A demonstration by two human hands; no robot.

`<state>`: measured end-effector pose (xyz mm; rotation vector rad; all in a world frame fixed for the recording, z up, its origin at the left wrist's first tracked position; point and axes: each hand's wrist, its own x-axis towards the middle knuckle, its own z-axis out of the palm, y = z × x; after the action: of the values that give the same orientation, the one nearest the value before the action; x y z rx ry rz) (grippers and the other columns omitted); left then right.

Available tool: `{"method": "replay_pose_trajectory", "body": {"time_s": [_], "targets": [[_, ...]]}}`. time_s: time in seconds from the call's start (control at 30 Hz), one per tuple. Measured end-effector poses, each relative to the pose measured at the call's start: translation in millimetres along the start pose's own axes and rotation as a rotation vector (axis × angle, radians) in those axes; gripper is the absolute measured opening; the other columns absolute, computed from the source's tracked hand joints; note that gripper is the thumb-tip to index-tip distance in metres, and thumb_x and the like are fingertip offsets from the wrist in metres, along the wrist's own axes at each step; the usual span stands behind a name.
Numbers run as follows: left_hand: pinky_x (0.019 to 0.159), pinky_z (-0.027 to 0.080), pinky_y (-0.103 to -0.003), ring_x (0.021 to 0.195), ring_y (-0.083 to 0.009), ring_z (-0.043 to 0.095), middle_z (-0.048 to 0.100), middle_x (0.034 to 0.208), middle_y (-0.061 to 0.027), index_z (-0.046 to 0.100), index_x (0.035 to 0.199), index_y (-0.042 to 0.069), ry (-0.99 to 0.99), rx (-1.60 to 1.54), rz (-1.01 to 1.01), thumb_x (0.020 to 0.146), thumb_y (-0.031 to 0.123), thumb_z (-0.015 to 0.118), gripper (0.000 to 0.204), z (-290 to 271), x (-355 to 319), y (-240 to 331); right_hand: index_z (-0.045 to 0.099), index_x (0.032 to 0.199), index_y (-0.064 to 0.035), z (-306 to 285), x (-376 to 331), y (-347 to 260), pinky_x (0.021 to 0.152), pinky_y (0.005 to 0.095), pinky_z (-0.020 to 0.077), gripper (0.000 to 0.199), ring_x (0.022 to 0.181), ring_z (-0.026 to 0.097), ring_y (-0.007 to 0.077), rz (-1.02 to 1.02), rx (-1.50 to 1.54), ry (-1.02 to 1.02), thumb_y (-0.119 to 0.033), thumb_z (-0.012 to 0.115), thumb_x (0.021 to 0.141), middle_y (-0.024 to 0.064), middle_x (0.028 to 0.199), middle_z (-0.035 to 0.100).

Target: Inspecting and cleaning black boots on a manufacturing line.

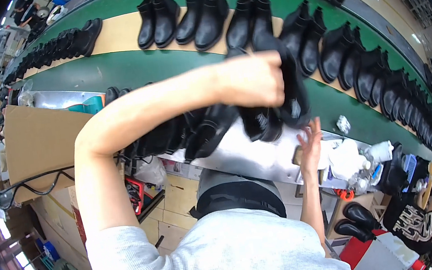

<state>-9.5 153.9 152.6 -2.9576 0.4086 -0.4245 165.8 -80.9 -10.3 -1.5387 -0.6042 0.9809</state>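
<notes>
My left arm reaches across, and my left hand (258, 80) is closed, slightly blurred, at a black ankle boot (295, 93) whose sole tips toward me. How its fingers grip the boot is partly hidden. Just below the boot's lower end, my right hand (310, 146) has its fingers spread, with nothing in it. Several more dark boots (208, 136) lie close together on the metal worktop (262, 156), partly behind my left forearm. Beyond my left hand, a pair of black boots (239, 27) stands upright on the green conveyor (127, 70).
Long rows of black boots (365, 79) stand on tan boards along the conveyor. A cardboard sheet (39, 146) rises at left beside a coiled black cable (33, 182). White wads and bottles (349, 164) crowd the worktop's right end. Another person (415, 218) sits at lower right.
</notes>
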Motion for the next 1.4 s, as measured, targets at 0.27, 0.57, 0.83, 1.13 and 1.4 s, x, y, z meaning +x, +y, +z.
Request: {"method": "replay_pose_trajectory", "body": {"time_s": [0.27, 0.57, 0.83, 1.13, 1.4], "targets": [[0.089, 0.04, -0.039, 0.09, -0.0215, 0.055, 0.056, 0.092, -0.0049, 0.063, 0.091, 0.008, 0.275, -0.393, -0.332, 0.07, 0.018, 0.06, 0.023, 101, 32, 143, 0.049, 0.129, 0.0032, -68, -34, 58, 0.084, 0.0302, 0.0491, 0.07, 0.108, 0.058, 0.0245, 0.346, -0.064, -0.181, -0.056, 0.03, 0.096, 0.0168, 0.124, 0.055], [0.107, 0.022, -0.04, 0.122, -0.0263, 0.045, 0.05, 0.131, -0.0156, 0.037, 0.139, -0.002, 0.254, -1.6, -2.067, 0.086, 0.077, 0.015, 0.098, 192, -33, 189, 0.004, 0.15, -0.0176, -22, -3, 42, 0.071, 0.0523, 0.0505, 0.103, 0.119, 0.044, 0.044, 0.632, -0.193, -0.091, -0.081, 0.038, 0.076, 0.0165, 0.149, 0.023], [0.094, 0.031, -0.035, 0.092, -0.017, 0.053, 0.064, 0.083, -0.0045, 0.05, 0.128, -0.006, 0.395, -1.821, -1.692, 0.087, 0.075, 0.007, 0.1, 113, -29, 159, 0.061, 0.109, -0.0017, -46, -5, 34, 0.082, 0.0332, 0.0527, 0.039, 0.089, 0.067, 0.0217, 0.665, 0.588, -0.164, -0.033, 0.051, 0.089, 0.0102, 0.101, 0.068], [0.102, 0.033, -0.033, 0.121, -0.026, 0.048, 0.053, 0.127, -0.0174, 0.044, 0.133, -0.004, 0.364, -1.338, -1.688, 0.096, 0.049, 0.042, 0.065, 136, -7, 170, 0.06, 0.114, 0.0001, -26, -10, -3, 0.075, 0.0291, 0.0493, 0.061, 0.086, 0.064, 0.0177, 0.419, 0.458, 0.105, -0.054, 0.042, 0.093, 0.0099, 0.101, 0.067], [0.101, 0.039, -0.034, 0.119, -0.0244, 0.05, 0.052, 0.127, -0.0132, 0.04, 0.136, 0.002, 1.018, -2.635, -1.413, 0.092, 0.062, 0.035, 0.075, 203, -18, 220, 0.059, 0.117, 0.0046, -29, -1, -26, 0.075, 0.025, 0.0393, 0.083, 0.078, 0.05, 0.0097, 0.145, 0.113, -0.139, -0.066, 0.021, 0.093, 0.0036, 0.093, 0.061]]}}
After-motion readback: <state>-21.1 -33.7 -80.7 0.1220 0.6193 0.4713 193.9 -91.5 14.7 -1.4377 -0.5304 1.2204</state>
